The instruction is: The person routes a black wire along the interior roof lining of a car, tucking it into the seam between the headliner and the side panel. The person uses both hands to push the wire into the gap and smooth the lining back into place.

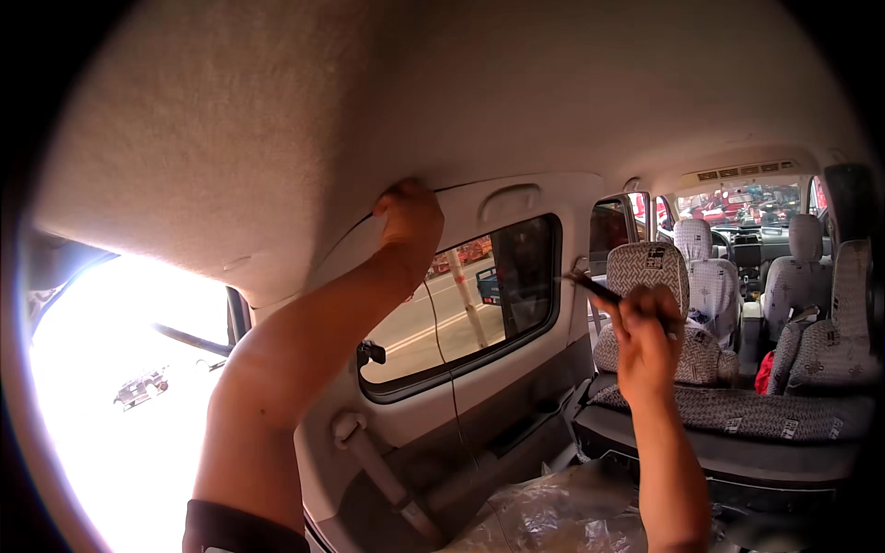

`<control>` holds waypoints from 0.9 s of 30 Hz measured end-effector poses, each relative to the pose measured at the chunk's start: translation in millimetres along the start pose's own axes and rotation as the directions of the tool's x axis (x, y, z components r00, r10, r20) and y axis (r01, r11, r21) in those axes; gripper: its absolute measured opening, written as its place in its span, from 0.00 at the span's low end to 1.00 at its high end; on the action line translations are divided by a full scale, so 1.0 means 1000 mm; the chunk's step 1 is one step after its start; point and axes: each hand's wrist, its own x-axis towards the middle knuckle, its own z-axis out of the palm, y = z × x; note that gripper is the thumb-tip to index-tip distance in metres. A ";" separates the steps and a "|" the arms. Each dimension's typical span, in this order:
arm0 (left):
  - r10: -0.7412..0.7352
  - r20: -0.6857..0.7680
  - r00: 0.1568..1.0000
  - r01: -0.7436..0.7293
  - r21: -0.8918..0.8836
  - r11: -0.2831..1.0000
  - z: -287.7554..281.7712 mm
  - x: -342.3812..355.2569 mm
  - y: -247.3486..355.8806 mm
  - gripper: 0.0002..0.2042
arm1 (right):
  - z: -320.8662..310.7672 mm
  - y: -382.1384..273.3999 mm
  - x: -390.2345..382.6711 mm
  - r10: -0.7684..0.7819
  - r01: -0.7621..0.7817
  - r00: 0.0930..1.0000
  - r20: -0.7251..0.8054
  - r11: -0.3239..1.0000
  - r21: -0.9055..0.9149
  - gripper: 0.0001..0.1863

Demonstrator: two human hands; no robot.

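Inside a vehicle, my left hand [410, 217] reaches up to the seam between the fabric headliner [230, 138] and the pale side trim panel [576, 207]. Its fingers are curled at the headliner's edge, where a dark gap shows on either side; the fingertips are partly hidden. A thin dark cable [441, 346] hangs below that hand, across the side window [461, 313], down toward the floor. Held up in front of the rear seats, my right hand [648, 341] is closed round a slim dark-handled tool [604, 293]. The tool's narrow tip points up and left, apart from the trim; its exact kind is unclear.
A seat belt [378, 470] runs down the side wall at lower left. Crumpled clear plastic sheeting [553, 511] lies below. Patterned seats [645, 267] stand at right, with the windscreen [742, 203] beyond. Bright daylight fills an opening [111, 369] at left.
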 end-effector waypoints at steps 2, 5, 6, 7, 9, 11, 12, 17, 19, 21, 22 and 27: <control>0.042 0.092 0.995 -0.036 -0.058 0.998 -0.016 0.010 -0.003 0.15 | -0.041 -0.034 -0.047 0.019 -0.032 0.996 -0.083 0.988 -0.152 0.12; 0.047 0.110 0.993 -0.013 -0.288 0.958 -0.020 0.016 -0.003 0.15 | -0.135 -0.070 -0.092 0.063 -0.157 0.962 -0.265 0.923 -0.351 0.11; -0.014 0.060 0.998 0.034 -0.338 0.940 -0.015 0.012 -0.001 0.15 | -0.166 -0.077 -0.092 0.082 -0.208 0.941 -0.328 0.906 -0.368 0.12; -0.067 0.015 0.998 0.068 -0.387 0.920 -0.010 0.006 0.003 0.15 | -0.200 -0.079 -0.088 0.109 -0.231 0.929 -0.354 0.918 -0.322 0.12; 0.096 -0.047 0.994 -0.102 -0.140 0.985 -0.018 -0.016 -0.010 0.16 | -0.264 -0.076 -0.089 0.199 -0.323 0.887 -0.417 0.913 -0.249 0.10; 0.131 -0.057 0.990 -0.133 -0.035 0.990 -0.018 -0.020 -0.021 0.18 | -0.320 -0.064 -0.109 0.303 -0.427 0.824 -0.480 0.887 -0.174 0.07; 0.088 -0.028 0.996 -0.090 -0.059 0.994 -0.010 -0.021 -0.023 0.18 | -0.348 -0.054 -0.128 0.321 -0.471 0.790 -0.523 0.864 -0.180 0.07; -0.051 0.073 0.996 0.059 -0.123 0.991 -0.007 -0.038 -0.034 0.20 | -0.411 -0.026 -0.180 0.297 -0.412 0.743 -0.600 0.909 -0.059 0.05; -0.105 0.176 0.979 0.126 -0.112 0.986 -0.010 -0.047 -0.030 0.21 | -0.414 -0.025 -0.191 0.329 -0.425 0.764 -0.556 0.904 -0.049 0.04; -0.091 0.158 0.983 0.102 -0.060 0.993 -0.010 -0.051 -0.032 0.25 | -0.410 -0.032 -0.190 0.339 -0.414 0.786 -0.517 0.910 -0.034 0.04; -0.096 0.151 0.984 0.102 -0.038 0.994 -0.008 -0.056 -0.037 0.27 | -0.410 -0.031 -0.189 0.345 -0.421 0.785 -0.514 0.907 -0.034 0.04; -0.059 0.286 0.956 0.095 -0.115 0.989 -0.020 -0.090 -0.050 0.36 | -0.407 -0.031 -0.187 0.369 -0.451 0.766 -0.526 0.892 -0.030 0.04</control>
